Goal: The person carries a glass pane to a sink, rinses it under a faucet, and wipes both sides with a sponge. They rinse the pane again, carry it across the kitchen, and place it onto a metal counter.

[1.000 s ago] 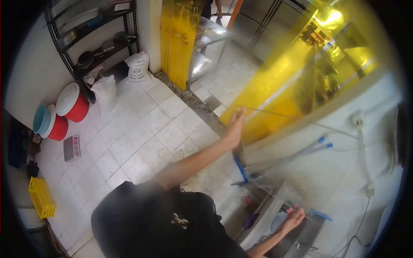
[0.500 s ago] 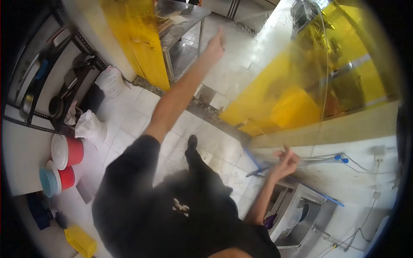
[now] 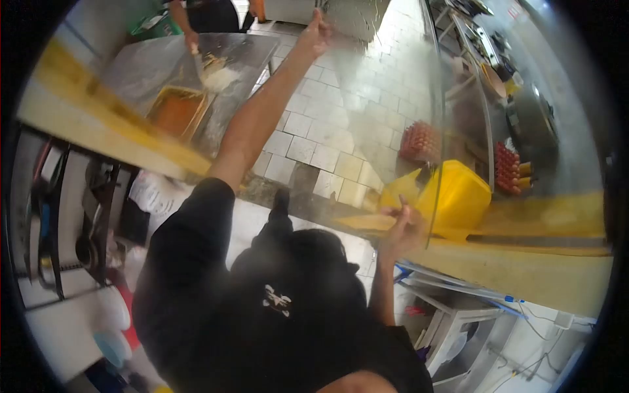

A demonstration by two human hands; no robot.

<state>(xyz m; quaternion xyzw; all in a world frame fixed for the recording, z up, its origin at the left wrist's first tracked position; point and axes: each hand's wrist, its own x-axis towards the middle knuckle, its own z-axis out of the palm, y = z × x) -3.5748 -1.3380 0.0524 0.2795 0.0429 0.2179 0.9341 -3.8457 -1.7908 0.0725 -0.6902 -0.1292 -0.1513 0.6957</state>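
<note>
My left hand (image 3: 316, 37) is stretched forward at the top middle, one finger raised and the others loosely bent, with nothing in it. It lies over the view of the tiled floor (image 3: 325, 114), right of a metal table (image 3: 246, 49). At the right, my right hand (image 3: 404, 230) has its fingers apart and half bent, and it is bare of any object. It overlaps the lower edge of a clear plastic sheet (image 3: 438, 131) in this view, just left of a yellow container (image 3: 466, 190).
At the table a person's hand (image 3: 192, 44) works a scraper at a pale heap (image 3: 221, 80) beside an orange-filled tray (image 3: 175, 112). Stacked red egg trays (image 3: 419, 141) stand beyond the sheet. Left are a shelf rack (image 3: 62, 216) and buckets (image 3: 114, 308); low right, a metal cabinet (image 3: 458, 314).
I have moved forward to the doorway, and the table and the kitchen beyond show more fully. Both arms keep much the same pose. The yellow sheeting has shifted in view.
</note>
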